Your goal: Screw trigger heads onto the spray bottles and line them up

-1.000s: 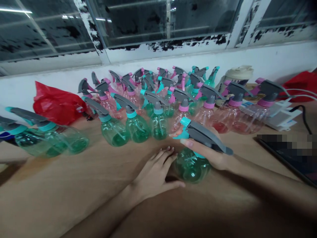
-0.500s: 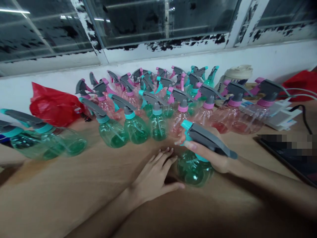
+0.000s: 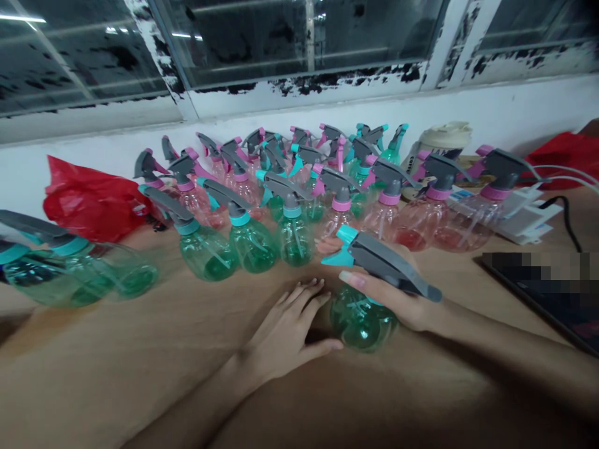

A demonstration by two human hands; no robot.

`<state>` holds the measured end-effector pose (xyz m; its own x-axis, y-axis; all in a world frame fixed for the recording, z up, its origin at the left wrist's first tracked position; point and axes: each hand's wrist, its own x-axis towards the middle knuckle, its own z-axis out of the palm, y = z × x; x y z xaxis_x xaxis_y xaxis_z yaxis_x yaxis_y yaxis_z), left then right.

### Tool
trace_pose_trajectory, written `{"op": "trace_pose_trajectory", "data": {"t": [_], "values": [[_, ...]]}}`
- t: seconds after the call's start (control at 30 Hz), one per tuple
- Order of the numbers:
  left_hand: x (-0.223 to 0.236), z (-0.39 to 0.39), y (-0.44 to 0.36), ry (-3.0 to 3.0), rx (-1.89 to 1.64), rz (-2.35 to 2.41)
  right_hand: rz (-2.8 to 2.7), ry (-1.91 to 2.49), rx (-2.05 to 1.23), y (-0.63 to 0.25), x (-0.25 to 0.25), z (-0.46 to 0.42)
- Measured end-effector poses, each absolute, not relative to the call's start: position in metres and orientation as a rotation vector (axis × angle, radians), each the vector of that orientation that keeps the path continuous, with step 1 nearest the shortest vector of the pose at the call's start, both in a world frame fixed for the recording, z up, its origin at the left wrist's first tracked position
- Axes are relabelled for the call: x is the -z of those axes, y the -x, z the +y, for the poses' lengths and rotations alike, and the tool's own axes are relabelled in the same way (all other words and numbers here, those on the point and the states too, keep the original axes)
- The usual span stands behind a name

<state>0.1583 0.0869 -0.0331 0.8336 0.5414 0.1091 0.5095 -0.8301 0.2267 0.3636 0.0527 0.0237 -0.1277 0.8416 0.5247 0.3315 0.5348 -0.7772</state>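
Observation:
A green see-through spray bottle with a grey head and a turquoise trigger and nozzle stands on the wooden table. My right hand is wrapped round its neck below the head, thumb on the near side; the other fingers are mostly hidden, with fingertips showing past the trigger. Just left of this bottle, my left hand lies flat on the table with fingers stretched out, holding nothing. Beyond my hands stand several green spray bottles and several pink spray bottles.
Two more green bottles stand close together at the left. A red plastic bag lies behind them. At the right are a cup with a lid, a white box-like item with cables and a dark tablet-like device. A window wall runs behind.
My right fingertips have shifted away from the trigger, and more of the trigger shows. The view has moved slightly to the right. My left hand stays flat on the table.

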Motion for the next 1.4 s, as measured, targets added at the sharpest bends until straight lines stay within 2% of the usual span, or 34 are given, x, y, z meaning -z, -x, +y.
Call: {"op": "trace_pose_trajectory", "data": {"t": [0.27,0.77,1.4], "values": [[0.033,0.089,-0.159,-2.781,-0.309,0.814,-1.679,0.996,-0.733,-0.362,-0.027,0.052],[0.033,0.090,-0.158,-2.758,-0.314,0.814,-1.754,1.001,-0.579,-0.359,-0.032,0.051],[0.032,0.087,-0.158,-2.843,-0.196,0.850,-1.632,0.999,-0.700,-0.360,-0.026,0.050]]}}
